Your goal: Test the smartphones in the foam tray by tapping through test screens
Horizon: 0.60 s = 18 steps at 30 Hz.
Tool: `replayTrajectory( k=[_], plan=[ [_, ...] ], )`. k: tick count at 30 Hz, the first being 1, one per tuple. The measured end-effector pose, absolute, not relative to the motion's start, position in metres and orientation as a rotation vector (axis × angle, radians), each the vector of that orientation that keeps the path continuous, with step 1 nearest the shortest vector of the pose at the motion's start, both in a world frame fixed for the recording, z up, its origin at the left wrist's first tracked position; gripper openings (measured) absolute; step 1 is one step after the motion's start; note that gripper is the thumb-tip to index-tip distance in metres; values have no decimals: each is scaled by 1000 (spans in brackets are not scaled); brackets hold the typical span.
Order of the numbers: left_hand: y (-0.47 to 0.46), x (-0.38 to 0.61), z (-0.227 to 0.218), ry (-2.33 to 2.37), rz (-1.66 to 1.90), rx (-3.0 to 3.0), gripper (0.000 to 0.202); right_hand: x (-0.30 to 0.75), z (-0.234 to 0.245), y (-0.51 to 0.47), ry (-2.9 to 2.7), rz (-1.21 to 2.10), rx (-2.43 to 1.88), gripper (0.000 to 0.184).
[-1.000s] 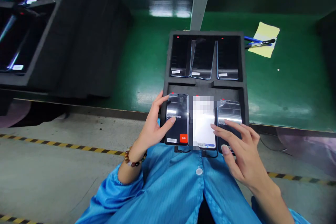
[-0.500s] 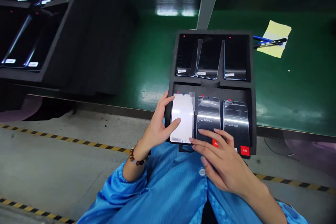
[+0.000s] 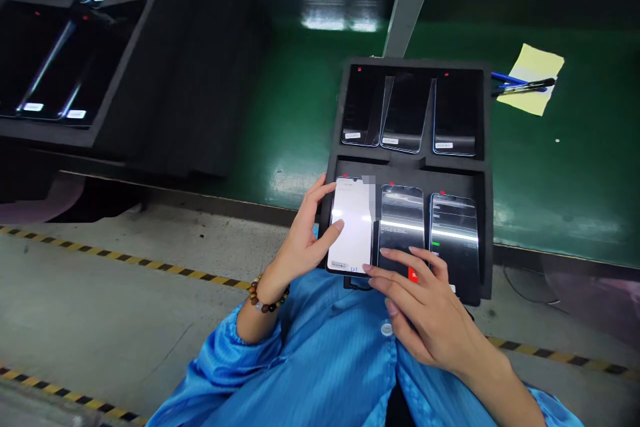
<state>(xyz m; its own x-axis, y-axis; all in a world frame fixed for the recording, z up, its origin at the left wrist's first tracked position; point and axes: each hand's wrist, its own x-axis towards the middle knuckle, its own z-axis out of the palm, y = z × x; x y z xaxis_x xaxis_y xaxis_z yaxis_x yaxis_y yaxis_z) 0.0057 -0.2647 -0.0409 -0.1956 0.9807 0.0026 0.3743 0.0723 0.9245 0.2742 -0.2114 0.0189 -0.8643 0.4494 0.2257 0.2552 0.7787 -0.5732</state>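
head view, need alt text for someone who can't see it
A person's left hand rests on a white-screened phone in a black tray, the right hand with a fingertip at its lower right corner. Two dark phones lie beside it, three in the far row, with pens and yellow paper on the green table.

The light in here is dim, darkest at upper left; white glare smears upper centre and streaks the phones (image 3: 403,207). One white screen (image 3: 354,233) glows, blocky pixels at its edge.

The phone screen (image 3: 356,240) is white, tray (image 3: 407,167) black, table (image 3: 295,140) green, tape (image 3: 120,256) striped yellow and black.
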Motion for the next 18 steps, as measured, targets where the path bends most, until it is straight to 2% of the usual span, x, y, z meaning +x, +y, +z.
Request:
replayTrajectory(
  k=[12, 18],
  plan=[
    [-263, 4, -40, 1661, 1144, 1351, 58, 272, 19, -212, -2623, 790, -523, 33],
    [-262, 2, -41, 1671, 1131, 1371, 58, 278, 21, -208, -2562, 763, -740, 34]
  ],
)
